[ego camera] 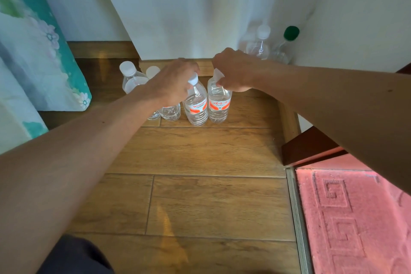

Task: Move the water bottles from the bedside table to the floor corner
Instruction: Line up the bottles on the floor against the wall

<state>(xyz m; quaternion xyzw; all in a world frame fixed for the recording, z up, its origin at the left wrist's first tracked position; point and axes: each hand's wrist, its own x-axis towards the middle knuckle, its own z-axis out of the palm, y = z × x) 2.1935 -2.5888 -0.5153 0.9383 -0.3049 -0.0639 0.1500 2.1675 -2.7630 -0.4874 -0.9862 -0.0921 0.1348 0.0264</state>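
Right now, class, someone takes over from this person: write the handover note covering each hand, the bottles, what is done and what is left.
Left hand grips the top of the left labelled bottle; right hand grips the right labelled bottle. Both seem to stand on the floor beside other bottles.
To do: let go; the bedside table is out of view, so check it.

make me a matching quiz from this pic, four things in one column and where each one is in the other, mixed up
1 green-capped clear bottle
2 pink patterned mat
3 teal floral cloth
4 left red-labelled clear plastic bottle

a left edge
b left hand grips its top
c floor, lower right
d far right corner

Pairs: 1-d, 2-c, 3-a, 4-b
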